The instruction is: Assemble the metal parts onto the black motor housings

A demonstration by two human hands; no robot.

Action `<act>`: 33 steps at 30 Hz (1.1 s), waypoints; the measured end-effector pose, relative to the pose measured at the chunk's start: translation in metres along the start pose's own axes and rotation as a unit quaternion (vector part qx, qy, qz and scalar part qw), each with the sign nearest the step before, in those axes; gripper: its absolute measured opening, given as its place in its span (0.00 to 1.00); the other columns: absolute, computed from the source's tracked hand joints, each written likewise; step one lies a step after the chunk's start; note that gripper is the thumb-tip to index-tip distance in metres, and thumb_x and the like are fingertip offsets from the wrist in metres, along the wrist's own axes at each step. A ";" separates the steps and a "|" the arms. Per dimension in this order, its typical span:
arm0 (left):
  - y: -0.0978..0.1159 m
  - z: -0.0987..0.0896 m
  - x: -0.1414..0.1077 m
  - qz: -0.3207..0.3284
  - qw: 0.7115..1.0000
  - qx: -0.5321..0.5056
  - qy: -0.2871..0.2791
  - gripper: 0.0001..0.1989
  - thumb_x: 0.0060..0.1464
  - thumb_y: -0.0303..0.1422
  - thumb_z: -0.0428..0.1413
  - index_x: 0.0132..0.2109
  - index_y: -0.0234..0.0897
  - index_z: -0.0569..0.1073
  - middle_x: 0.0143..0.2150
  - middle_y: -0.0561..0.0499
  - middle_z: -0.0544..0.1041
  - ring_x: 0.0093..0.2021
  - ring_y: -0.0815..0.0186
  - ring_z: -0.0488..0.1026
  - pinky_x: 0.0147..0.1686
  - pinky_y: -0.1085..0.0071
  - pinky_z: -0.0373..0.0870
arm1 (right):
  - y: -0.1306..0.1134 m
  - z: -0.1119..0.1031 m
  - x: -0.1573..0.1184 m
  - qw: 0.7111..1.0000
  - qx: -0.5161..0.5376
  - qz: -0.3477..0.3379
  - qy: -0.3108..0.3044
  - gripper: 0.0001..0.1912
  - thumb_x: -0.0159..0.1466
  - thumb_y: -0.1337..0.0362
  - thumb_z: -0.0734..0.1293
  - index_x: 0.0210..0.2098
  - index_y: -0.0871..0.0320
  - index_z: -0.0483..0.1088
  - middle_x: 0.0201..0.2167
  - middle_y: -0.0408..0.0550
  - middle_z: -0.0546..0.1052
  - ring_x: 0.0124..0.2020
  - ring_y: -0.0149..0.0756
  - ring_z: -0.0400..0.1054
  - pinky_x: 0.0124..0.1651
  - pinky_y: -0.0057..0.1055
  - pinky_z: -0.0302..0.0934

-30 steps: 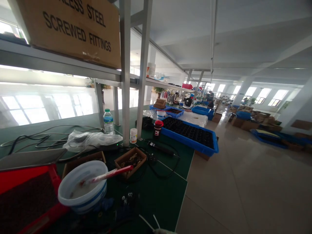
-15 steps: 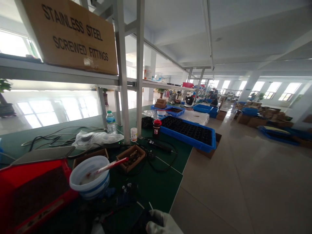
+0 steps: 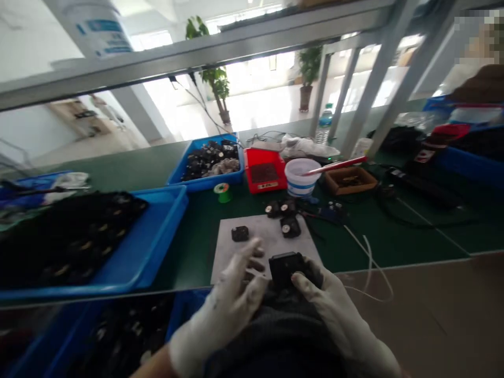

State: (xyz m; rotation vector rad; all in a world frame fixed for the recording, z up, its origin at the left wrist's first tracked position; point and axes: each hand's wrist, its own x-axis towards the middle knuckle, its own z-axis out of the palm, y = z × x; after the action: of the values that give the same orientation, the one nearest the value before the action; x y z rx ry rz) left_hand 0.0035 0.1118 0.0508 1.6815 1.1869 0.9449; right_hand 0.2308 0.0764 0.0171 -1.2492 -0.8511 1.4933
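Observation:
Both my hands wear white gloves at the front edge of the green bench. My right hand (image 3: pixel 328 294) grips a black box-shaped part (image 3: pixel 286 269), thumb on its near face. Just left of that part, my left hand (image 3: pixel 236 286) is held with fingers apart and nothing in it. Beyond them lies a pale sheet (image 3: pixel 262 249), partly covered by the hands. One small black part (image 3: pixel 240 233) rests on its left side, and a similar black part (image 3: pixel 290 227) sits near its right corner beside others of the kind.
A blue tray (image 3: pixel 165 231) heaped with black parts stands at left. Farther back are another blue tray (image 3: pixel 185 181), a solder-like spool (image 3: pixel 222 192), a red bin (image 3: pixel 265 176), a white tub (image 3: pixel 302 178) with a red-handled brush, and a small cardboard box (image 3: pixel 350 181). A shelf beam (image 3: pixel 177 55) crosses above.
My view has swung left and down from the aisle to the bench front. Both gloved hands are now visible, with the black part in the right one; earlier only one glove showed at the bottom edge.

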 end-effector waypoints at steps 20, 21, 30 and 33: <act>-0.060 0.052 -0.105 -0.149 0.984 -0.060 0.070 0.17 0.58 0.36 0.62 0.54 0.41 0.83 0.52 0.44 0.83 0.56 0.50 0.78 0.61 0.58 0.73 | 0.056 0.028 -0.040 0.983 -0.140 0.037 -0.112 0.20 0.56 0.57 0.75 0.46 0.58 0.79 0.43 0.52 0.84 0.46 0.50 0.77 0.49 0.42 0.70; -0.065 0.055 -0.104 -0.167 0.980 -0.084 0.074 0.18 0.58 0.36 0.62 0.54 0.40 0.82 0.53 0.43 0.83 0.56 0.50 0.78 0.61 0.56 0.72 | 0.058 0.030 -0.039 0.984 -0.139 0.044 -0.102 0.20 0.56 0.56 0.75 0.46 0.58 0.79 0.43 0.53 0.84 0.46 0.51 0.77 0.49 0.42 0.70; -0.058 0.039 -0.101 -0.256 0.905 -0.324 0.106 0.21 0.56 0.44 0.65 0.53 0.40 0.80 0.58 0.42 0.81 0.63 0.43 0.75 0.61 0.52 0.75 | 0.025 -0.006 -0.010 0.954 -0.283 -0.073 -0.067 0.25 0.62 0.42 0.71 0.48 0.54 0.78 0.41 0.51 0.84 0.42 0.49 0.78 0.45 0.39 0.72; -0.064 0.024 -0.109 -0.220 0.928 -0.267 0.139 0.17 0.51 0.39 0.69 0.48 0.42 0.83 0.63 0.44 0.78 0.69 0.43 0.69 0.65 0.53 0.73 | -0.021 -0.059 0.033 0.920 -0.363 -0.094 0.115 0.23 0.68 0.47 0.65 0.54 0.55 0.74 0.45 0.53 0.82 0.47 0.48 0.76 0.50 0.40 0.69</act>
State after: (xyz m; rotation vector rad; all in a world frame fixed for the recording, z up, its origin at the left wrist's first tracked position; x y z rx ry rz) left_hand -0.0236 0.0140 -0.0284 0.8230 1.2714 1.1099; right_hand 0.2930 0.1093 0.0136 -1.7717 -1.3852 0.8567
